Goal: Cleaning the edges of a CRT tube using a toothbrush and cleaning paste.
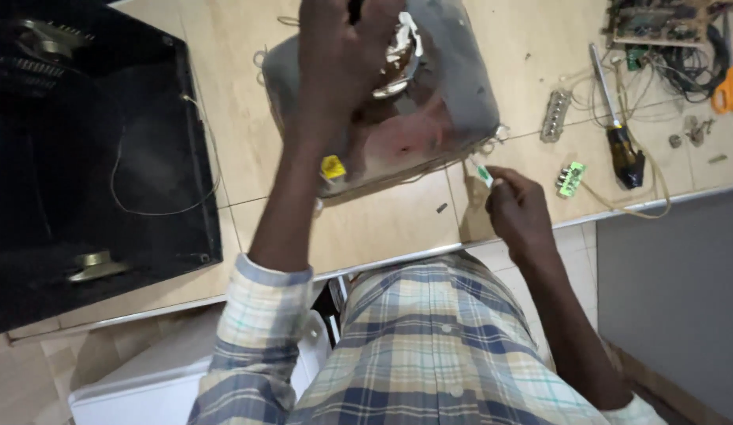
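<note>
Fingers of the left hand (339, 59) were spread and pressed over the back of a grey picture tube (429, 102), gripping it around the neck at the top edge of the view; the fingertips ran out of frame, so the full hold could not be seen. The tube lay on the tiled counter (382, 228), screen side down and tilted, with a small yellow label (333, 168) near its lower left corner and white residue near the neck.

The right hand (520, 208) was closed in a pinch on a small brush (483, 175) with a green and white handle, held just beside the tube's lower right corner, the brush tip close to the tube's edge. Whether it touched the tube could not be told.

Right of that hand, a little green circuit piece (571, 179) lay on the counter, its wire trailing toward the edge. Near it lay a screwdriver (618, 126) with a dark handle, and a small metal connector block (555, 115) sat among loose wires. Farther off, at the top right corner, rested a circuit board (658, 22) with a bundle of dark cables, and orange pliers handles (727, 90) showed at the frame's edge.

On the left, well apart from the tube, stood an open black cabinet shell (91, 157), a thin wire looping inside it. The person's checked sleeves filled the lower view.
</note>
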